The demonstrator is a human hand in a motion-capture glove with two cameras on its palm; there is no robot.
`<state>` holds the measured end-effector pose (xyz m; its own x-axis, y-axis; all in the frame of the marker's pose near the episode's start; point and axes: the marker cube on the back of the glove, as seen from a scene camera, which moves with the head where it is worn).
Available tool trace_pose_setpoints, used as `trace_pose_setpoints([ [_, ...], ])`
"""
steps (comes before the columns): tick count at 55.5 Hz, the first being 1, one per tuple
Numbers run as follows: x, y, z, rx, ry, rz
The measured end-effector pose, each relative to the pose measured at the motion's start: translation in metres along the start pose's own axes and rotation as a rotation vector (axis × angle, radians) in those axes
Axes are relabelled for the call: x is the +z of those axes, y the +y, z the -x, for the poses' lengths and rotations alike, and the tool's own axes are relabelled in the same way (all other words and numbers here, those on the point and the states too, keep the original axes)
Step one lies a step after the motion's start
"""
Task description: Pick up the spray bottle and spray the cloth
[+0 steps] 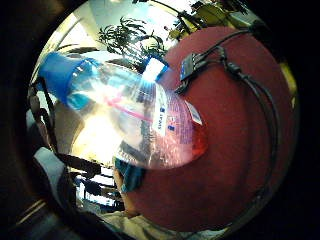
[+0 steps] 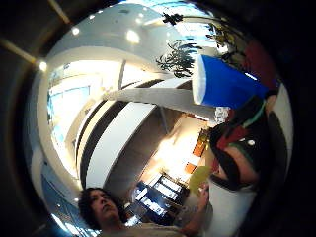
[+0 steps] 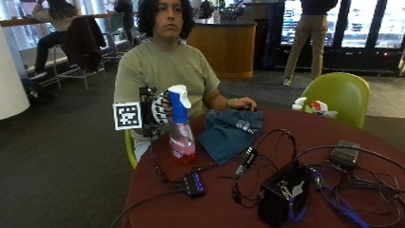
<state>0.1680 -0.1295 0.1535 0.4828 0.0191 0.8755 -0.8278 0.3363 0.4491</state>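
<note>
Nearest the outside camera, at about 5 o'clock on the round red table point(image 3: 208, 209), stands a black box point(image 3: 284, 199) in a tangle of cables point(image 3: 354, 187), with a small USB hub point(image 3: 194, 184) just left of it.

Going left to right from there: at about 9 o'clock, over the table's near-left edge, the gloved right hand point(image 3: 158, 110) is curled round the neck of the spray bottle point(image 3: 179, 126), just under its blue and white head. The bottle hangs upright, its base with a little pink liquid near the tabletop or perhaps touching it; I cannot tell which. The bottle lies across the palm, filling the little finger side view. Just right of it, toward 11 o'clock, the blue cloth point(image 3: 229, 133) lies crumpled on the table, with the person's bare left hand point(image 3: 242, 103) at its far edge. A green chair point(image 3: 338, 92) stands beyond, at 1 o'clock.

The risk I judge: the nozzle seems to face the cloth, but the hub and cables sit close beside both, so a low or wide spray could wet the electronics.
</note>
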Motion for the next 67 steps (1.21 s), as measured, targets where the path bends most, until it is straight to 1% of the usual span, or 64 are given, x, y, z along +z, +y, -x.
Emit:
trace_pose_setpoints([
  [6,0.002,0.003,-0.001,-0.019,0.002,0.009],
  [9,-0.003,0.008,0.002,-0.04,0.046,0.01],
  [14,-0.019,0.025,0.01,-0.091,0.184,0.188],
  [17,-0.021,0.022,0.019,-0.073,0.249,0.199],
  [20,-0.024,0.024,0.026,-0.146,0.303,0.191],
  [23,-0.033,0.038,0.033,-0.225,0.373,0.283],
  [25,-0.039,0.049,0.037,-0.251,0.424,0.352],
  [35,-0.064,0.092,0.058,-0.322,0.576,0.531],
  [42,-0.087,0.122,0.067,-0.332,0.778,0.651],
  [48,-0.101,0.134,0.07,-0.355,0.905,0.67],
  [56,-0.12,0.154,0.073,-0.348,0.988,0.693],
  [67,-0.129,0.164,0.08,-0.363,1.079,0.677],
])
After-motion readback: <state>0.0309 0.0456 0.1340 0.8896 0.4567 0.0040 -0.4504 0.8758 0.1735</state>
